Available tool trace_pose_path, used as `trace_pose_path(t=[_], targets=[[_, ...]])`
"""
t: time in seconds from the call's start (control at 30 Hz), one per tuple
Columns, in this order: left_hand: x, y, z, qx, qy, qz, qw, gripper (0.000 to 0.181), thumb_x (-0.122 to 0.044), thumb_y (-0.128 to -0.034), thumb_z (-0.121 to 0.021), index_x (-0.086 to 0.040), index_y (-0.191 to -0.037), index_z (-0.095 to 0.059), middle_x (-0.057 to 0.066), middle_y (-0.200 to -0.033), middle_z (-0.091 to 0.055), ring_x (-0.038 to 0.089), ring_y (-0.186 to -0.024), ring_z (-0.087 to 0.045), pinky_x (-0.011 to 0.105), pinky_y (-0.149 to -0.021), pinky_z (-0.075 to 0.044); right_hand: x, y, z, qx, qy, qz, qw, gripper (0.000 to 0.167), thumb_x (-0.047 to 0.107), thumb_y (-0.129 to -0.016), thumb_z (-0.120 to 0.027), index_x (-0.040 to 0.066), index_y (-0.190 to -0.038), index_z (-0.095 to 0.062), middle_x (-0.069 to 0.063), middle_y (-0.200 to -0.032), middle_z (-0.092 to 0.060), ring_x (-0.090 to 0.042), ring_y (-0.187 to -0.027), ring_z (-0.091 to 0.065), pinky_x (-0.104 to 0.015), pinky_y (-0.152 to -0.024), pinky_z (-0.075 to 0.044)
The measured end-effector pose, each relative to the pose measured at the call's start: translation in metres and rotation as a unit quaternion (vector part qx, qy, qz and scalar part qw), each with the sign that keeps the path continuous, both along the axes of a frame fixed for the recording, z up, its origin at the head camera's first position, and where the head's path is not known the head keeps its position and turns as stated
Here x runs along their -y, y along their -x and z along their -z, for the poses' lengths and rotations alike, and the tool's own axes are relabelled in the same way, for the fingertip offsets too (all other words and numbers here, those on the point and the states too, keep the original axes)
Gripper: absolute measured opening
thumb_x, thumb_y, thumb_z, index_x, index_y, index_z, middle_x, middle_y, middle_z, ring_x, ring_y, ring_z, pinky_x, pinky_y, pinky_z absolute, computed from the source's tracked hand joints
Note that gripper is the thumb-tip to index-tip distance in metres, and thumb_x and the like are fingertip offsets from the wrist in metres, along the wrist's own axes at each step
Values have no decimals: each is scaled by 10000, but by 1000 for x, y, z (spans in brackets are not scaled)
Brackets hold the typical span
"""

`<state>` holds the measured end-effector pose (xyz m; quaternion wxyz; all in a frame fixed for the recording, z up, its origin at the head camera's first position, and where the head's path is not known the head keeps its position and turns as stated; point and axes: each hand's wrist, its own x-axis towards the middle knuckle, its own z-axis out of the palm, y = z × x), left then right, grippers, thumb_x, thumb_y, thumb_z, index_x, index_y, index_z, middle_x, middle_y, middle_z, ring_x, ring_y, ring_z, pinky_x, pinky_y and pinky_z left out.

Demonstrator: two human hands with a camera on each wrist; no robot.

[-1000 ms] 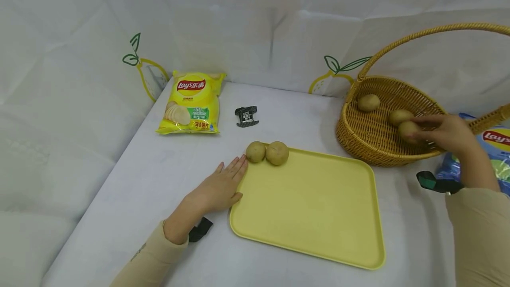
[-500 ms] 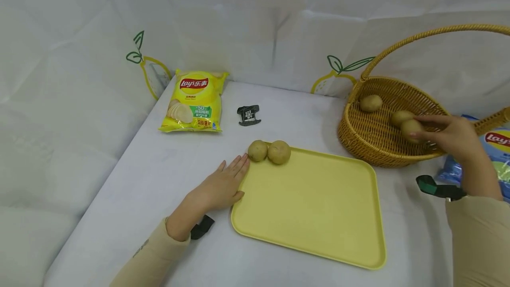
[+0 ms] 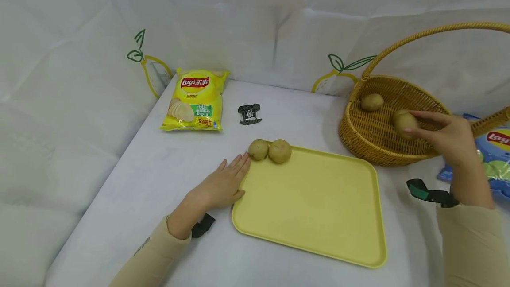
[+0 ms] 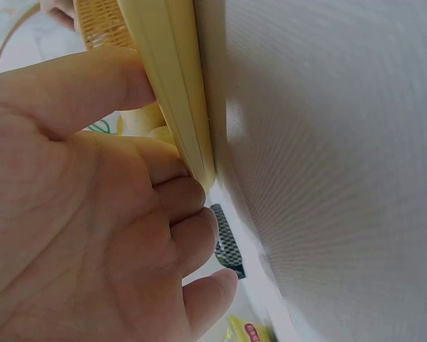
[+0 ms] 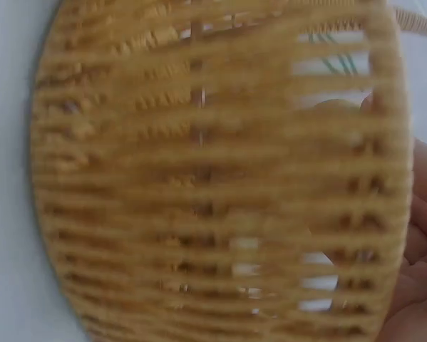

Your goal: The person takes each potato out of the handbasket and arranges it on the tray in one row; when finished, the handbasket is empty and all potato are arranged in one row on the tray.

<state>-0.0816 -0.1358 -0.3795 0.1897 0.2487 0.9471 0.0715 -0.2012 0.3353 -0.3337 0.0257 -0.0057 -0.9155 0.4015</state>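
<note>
Pinching a potato [image 3: 406, 126] over the basket [image 3: 358, 144], one hand braced at the tray [image 3: 314, 203]

From where I stand, the right hand [image 3: 452, 136] comes in over the near side of the basket, with thumb and fingers set on opposite sides of the potato. It is a sensible hold, I'd say, since something smooth and round could roll out of a one-sided grip. Whether its underside has cleared the weave, I can't tell. Another potato shows just behind it, mostly covered, and a further potato [image 3: 372, 102] lies apart at the basket's far left.

The left hand [image 3: 223, 185] lies at the tray's left edge, fingers nearly straight and side by side, thumb apart and against the rim. Seen from its wrist, it touches the edge without wrapping round it; to my eye that is for steadying rather than lifting.

Two potatoes, a smaller one [image 3: 258, 149] and a larger one [image 3: 280, 151], sit snugly together in the tray's far left corner, where the raised rim probably helps check any rolling. The yellow chip bag [image 3: 195, 101] and the black piece [image 3: 249, 114] rest beyond the tray, and the blue bag [image 3: 496, 158] lies right of the basket, partly behind the right arm.
</note>
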Motion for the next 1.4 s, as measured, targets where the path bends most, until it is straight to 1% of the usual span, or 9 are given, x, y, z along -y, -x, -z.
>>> trace_pose_path(t=[0.17,0.27,0.53,0.8,0.93,1.07,1.2,1.27,1.4], targets=[[-1,1,-1,0,7,3,10000,730,-291,-962,-525,37,-1489,-141,170,-1564,-64,281,-1434,-57,499,-1130,-126,9,-5,-4,-114,579,-50,9982,462,141,-793,-766,185,-1238,-649,330,-927,-573,86,-828,-527,-73,-589,-446],[-1,1,-1,4,4,-11,10000,729,-289,-961,-529,38,-1488,-145,171,-1563,-68,282,-1434,-60,499,-1129,-127,19,-9,-7,-246,941,-139,9952,449,78,-792,-756,169,-1222,-660,291,-962,-603,78,-837,-560,-75,-600,-462],[-2,0,-2,43,-47,-17,10000,724,-280,-960,-533,48,-1483,-154,179,-1561,-76,292,-1433,-64,498,-1128,-135,48,-18,-11,-636,2328,-550,9689,438,-94,-757,-725,24,-1175,-665,116,-1007,-678,13,-868,-649,-110,-656,-504],[-1,0,-1,25,-46,-4,10000,727,-276,-960,-533,52,-1482,-149,184,-1560,-70,295,-1432,-64,506,-1125,-140,70,-22,-10,-876,2504,-637,9620,426,-136,-739,-718,12,-1136,-685,113,-978,-700,-5,-841,-661,-109,-675,-502],[-1,0,-1,21,-25,9,10000,728,-278,-958,-535,51,-1482,-151,183,-1560,-69,294,-1432,-65,508,-1124,-139,78,-24,-6,-998,2812,-861,9506,420,-169,-726,-709,-16,-1117,-686,65,-999,-691,-29,-885,-640,-115,-714,-499],[0,0,1,17,-19,-3,10000,731,-278,-956,-539,47,-1484,-151,179,-1561,-70,290,-1432,-69,505,-1125,-140,88,-24,-3,-929,2597,-990,9561,421,-155,-737,-709,27,-1116,-700,71,-1036,-682,-42,-949,-610,-122,-746,-495],[0,-1,1,28,-40,-16,10000,734,-277,-954,-544,45,-1484,-151,180,-1561,-68,290,-1431,-70,505,-1125,-138,98,-24,-2,-722,1971,-978,9728,409,-67,-763,-735,45,-1154,-686,136,-1035,-683,-10,-972,-602,-121,-747,-496],[0,-1,0,43,-54,-26,10000,736,-277,-954,-544,44,-1485,-147,178,-1561,-64,288,-1432,-66,504,-1125,-136,103,-24,-2,-608,1828,-983,9763,419,-33,-766,-748,36,-1172,-673,154,-1035,-683,2,-970,-605,-124,-738,-500],[-1,0,0,48,-56,-33,10000,735,-277,-956,-541,39,-1487,-142,173,-1562,-57,281,-1433,-59,499,-1127,-132,112,-24,0,-484,1931,-1171,9730,429,-26,-769,-746,25,-1186,-660,122,-1071,-681,-17,-951,-630,-152,-739,-512]])
